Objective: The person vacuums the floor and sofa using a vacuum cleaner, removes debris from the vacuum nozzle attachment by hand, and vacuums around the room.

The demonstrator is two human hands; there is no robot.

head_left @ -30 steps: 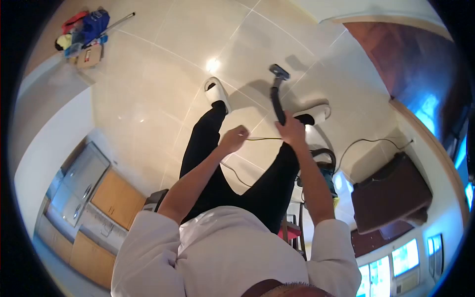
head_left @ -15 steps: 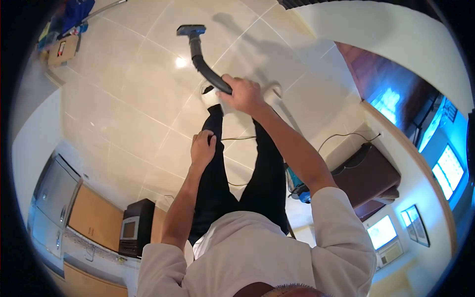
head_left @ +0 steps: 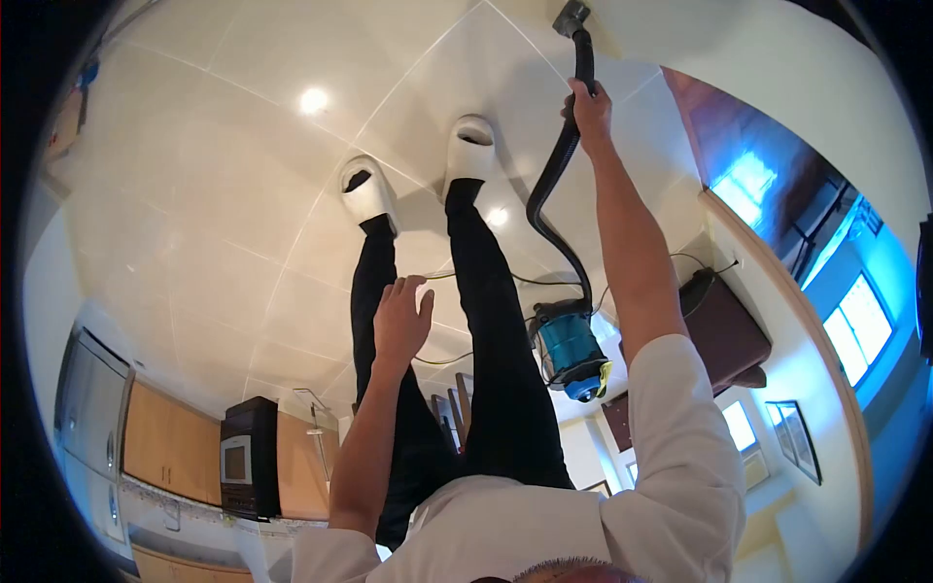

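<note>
My right hand [head_left: 591,115] is wrapped round the black tube of a vacuum cleaner hose [head_left: 556,175], arm stretched forward. Beyond that hand the tube ends in a floor nozzle [head_left: 571,17] near the base of the pale wall. The hose curves back down to a teal vacuum cleaner [head_left: 570,342] standing on the floor behind my right leg. My left hand [head_left: 401,316] hangs in front of my left thigh, holding nothing, thumb apart from the fingers. White slippers [head_left: 365,192] are on my feet on the tiles.
A thin cord [head_left: 442,276] runs along the tiled floor [head_left: 243,185] behind my legs. On the right are a brown sofa-like piece [head_left: 729,335] and a wood-edged wall [head_left: 792,277]. Wooden cabinets [head_left: 170,432], a black microwave [head_left: 248,457] and a fridge [head_left: 89,408] are at left.
My right hand has swung the nozzle forward and right, towards the wall. My feet and view have shifted, and the vacuum cleaner body now shows more fully. The left hand has come off the leg.
</note>
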